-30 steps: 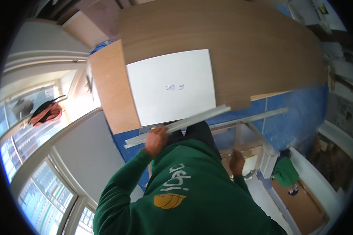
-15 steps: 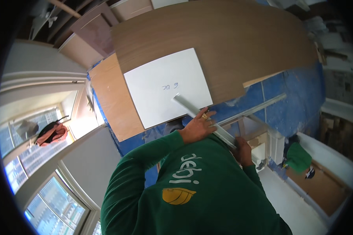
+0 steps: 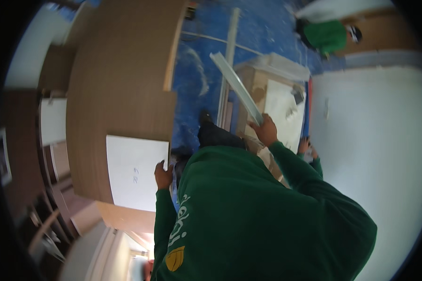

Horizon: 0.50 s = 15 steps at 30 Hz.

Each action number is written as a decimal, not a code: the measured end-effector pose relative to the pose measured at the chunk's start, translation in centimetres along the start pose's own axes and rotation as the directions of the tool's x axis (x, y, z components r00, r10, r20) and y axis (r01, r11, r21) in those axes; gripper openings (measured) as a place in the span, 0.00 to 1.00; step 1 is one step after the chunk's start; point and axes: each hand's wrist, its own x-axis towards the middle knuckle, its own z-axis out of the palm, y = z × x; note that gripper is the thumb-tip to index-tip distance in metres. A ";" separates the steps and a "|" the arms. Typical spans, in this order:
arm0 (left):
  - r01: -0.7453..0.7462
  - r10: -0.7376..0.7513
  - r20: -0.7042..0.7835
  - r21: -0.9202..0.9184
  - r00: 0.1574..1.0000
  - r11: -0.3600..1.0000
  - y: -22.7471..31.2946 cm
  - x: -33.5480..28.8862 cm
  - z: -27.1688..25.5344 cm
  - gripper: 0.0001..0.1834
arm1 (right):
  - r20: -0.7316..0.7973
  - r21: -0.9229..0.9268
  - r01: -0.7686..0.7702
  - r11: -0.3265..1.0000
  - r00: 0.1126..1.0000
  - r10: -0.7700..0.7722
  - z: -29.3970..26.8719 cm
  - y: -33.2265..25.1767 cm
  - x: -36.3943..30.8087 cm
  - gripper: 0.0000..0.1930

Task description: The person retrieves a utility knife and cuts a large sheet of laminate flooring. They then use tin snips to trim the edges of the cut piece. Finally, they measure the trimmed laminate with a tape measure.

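Note:
My right hand (image 3: 266,131) is closed around the lower end of a long, pale metal channel (image 3: 239,86), which slants up and away to the left. The channel's far end is free in the air above the blue floor. My left hand (image 3: 163,176) is at the near edge of a white rectangular board (image 3: 138,159), its fingers closed over that edge. The board lies flat on a large brown wood-grain sheet (image 3: 112,84) and bears a small handwritten mark. Part of the left hand's grip is hidden under the edge.
Another long strip (image 3: 232,35) lies on the blue floor covering (image 3: 201,61). To the right stands a boxy unit (image 3: 279,100) with small items on it. Another person's hands (image 3: 306,146) are beside it. A person in green (image 3: 328,37) is farther off, near a white wall (image 3: 375,122).
My view and body have turned to the right. My left hand has let go of the channel and taken the board's edge; my right hand has carried the channel off to the right.

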 end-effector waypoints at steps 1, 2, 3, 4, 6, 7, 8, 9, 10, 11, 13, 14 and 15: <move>0.061 -0.061 0.002 0.009 0.998 0.998 -0.3 0.1 -0.5 0.33 | -0.044 0.028 -0.069 0.997 0.997 0.070 -0.3 1.2 0.7 0.32; 0.115 -0.116 0.014 0.030 0.993 0.993 -1.3 0.0 -0.5 0.34 | -0.088 0.058 -0.131 0.990 0.987 0.136 -0.4 2.3 1.3 0.32; 0.174 -0.175 0.018 0.048 0.984 0.984 -1.8 0.1 -0.6 0.34 | -0.188 0.102 -0.183 0.978 0.962 0.199 -0.5 3.8 1.9 0.33; 0.253 -0.257 0.062 0.066 0.964 0.965 -1.1 0.0 -1.5 0.34 | -0.277 0.148 -0.222 0.964 0.926 0.256 -0.6 5.0 2.1 0.33; 0.388 -0.388 0.144 0.028 0.910 0.921 0.2 0.0 -3.0 0.31 | -0.357 0.228 -0.365 0.903 0.831 0.426 -1.0 8.0 3.0 0.34; 0.327 -0.339 0.169 0.099 0.925 0.940 -2.9 0.1 -2.7 0.29 | -0.346 0.266 -0.462 0.846 0.773 0.531 -1.5 9.5 3.9 0.35; 0.371 -0.370 0.239 0.044 0.898 0.928 -1.7 0.3 -3.6 0.28 | -0.303 0.333 -0.564 0.756 0.695 0.652 -3.0 10.0 4.9 0.37; 0.421 -0.398 0.302 -0.014 0.866 0.907 -0.5 0.3 -4.2 0.26 | -0.250 0.394 -0.644 0.656 0.611 0.751 -4.4 10.7 6.2 0.39; 0.467 -0.446 0.333 0.017 0.831 0.884 -0.1 1.1 -4.5 0.25 | -0.277 0.386 -0.683 0.620 0.555 0.784 -4.5 13.0 7.0 0.41; 0.525 -0.465 0.291 -0.174 0.836 0.833 1.7 1.1 -5.0 0.25 | -0.305 0.377 -0.720 0.583 0.497 0.812 -4.4 15.3 7.7 0.43; 0.491 -0.423 0.319 -0.174 0.848 0.854 1.9 3.2 -5.9 0.26 | -0.277 0.467 -0.716 0.519 0.438 0.855 -4.3 18.3 9.1 0.45; 0.566 -0.480 0.337 -0.234 0.810 0.791 2.4 3.7 -6.5 0.27 | -0.265 0.510 -0.709 0.487 0.410 0.873 -4.0 19.3 9.5 0.46; 0.629 -0.527 0.356 -0.305 0.771 0.715 4.8 4.6 -6.8 0.27 | -0.249 0.529 -0.713 0.460 0.388 0.887 -3.2 19.7 10.7 0.46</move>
